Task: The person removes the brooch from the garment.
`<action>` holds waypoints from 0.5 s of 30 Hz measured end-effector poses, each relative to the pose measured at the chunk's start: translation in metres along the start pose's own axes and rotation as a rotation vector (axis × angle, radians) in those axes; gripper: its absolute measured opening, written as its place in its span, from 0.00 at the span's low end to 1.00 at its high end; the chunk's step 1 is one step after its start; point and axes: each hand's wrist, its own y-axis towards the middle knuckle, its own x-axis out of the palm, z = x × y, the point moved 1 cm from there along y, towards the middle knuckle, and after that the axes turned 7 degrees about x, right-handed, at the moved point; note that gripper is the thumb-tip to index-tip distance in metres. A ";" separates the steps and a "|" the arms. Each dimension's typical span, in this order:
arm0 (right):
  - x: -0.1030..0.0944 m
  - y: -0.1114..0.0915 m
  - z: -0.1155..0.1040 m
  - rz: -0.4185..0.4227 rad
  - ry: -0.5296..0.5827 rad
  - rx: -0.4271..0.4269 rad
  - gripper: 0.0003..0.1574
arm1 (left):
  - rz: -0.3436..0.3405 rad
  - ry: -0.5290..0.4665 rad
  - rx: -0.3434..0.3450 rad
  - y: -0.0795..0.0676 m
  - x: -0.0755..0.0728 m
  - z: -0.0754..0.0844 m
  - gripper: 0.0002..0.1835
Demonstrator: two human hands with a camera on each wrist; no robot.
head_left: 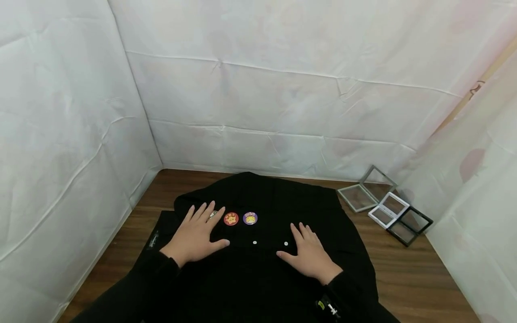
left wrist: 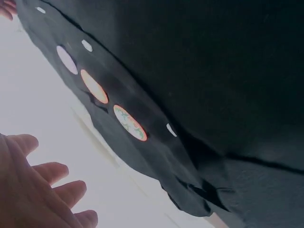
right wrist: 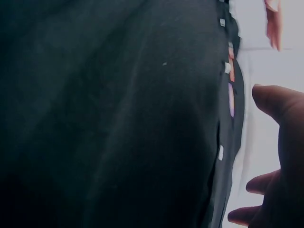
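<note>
A black garment [head_left: 262,264] lies spread on the wooden table [head_left: 408,278]. Three round badges are pinned in a row on it: one partly hidden under my left fingers, a red one [head_left: 231,219] and a purple one [head_left: 250,218]. Two small white buttons [head_left: 254,242] sit below them. My left hand [head_left: 198,233] lies flat on the cloth, fingers spread, its fingertips over the leftmost badge. My right hand [head_left: 308,253] lies flat on the cloth to the right of the buttons. In the left wrist view the badges [left wrist: 129,122] show in a line on the black garment [left wrist: 213,71].
Several square framed cases [head_left: 383,204], clear, white and black, lie open at the table's back right. White sheeting [head_left: 262,89] walls the table on the left, back and right. Bare wood shows to the right of the garment.
</note>
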 end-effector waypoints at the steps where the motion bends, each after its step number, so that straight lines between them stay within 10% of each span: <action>1: 0.001 0.003 -0.002 -0.002 -0.010 -0.008 0.63 | -0.010 0.006 0.005 0.004 0.000 0.000 0.51; 15: 0.012 0.052 -0.027 -0.072 -0.137 -0.083 0.57 | -0.240 -0.052 0.101 0.053 0.029 0.002 0.50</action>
